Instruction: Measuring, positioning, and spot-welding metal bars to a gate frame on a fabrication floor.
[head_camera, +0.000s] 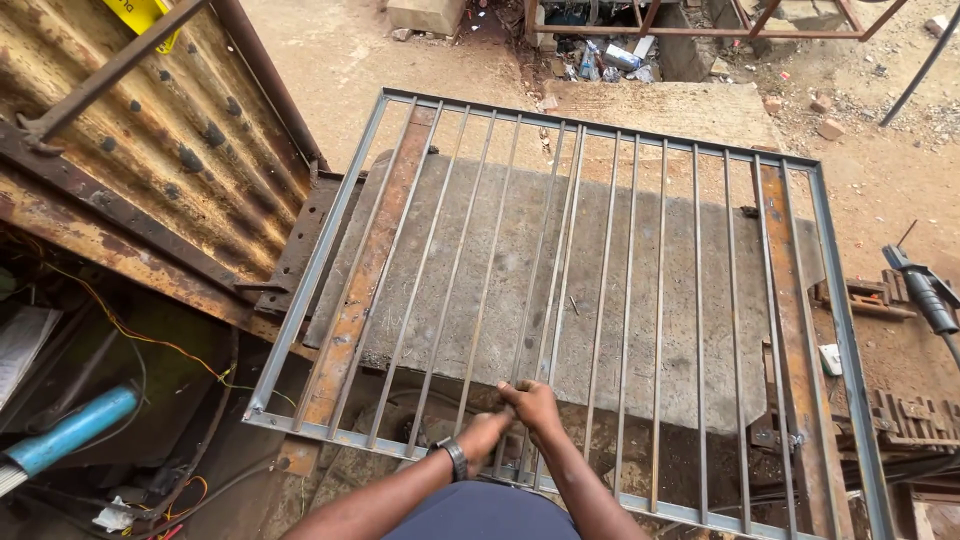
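Gripping thin bars of a grey rectangular steel window grille (600, 290) lying flat on the concrete slab counter (640, 300).
At six o'clock, left hand (483, 433) and right hand (532, 404), touching, each curl closed around neighbouring bars; a blue-handled tool (70, 432) lies at eight o'clock.

Open-air metal fabrication workshop.
Indicated by a barred steel frame (560, 300), rusted corrugated sheeting (150, 140), a welding holder (925, 290) and dirt ground (340, 60).
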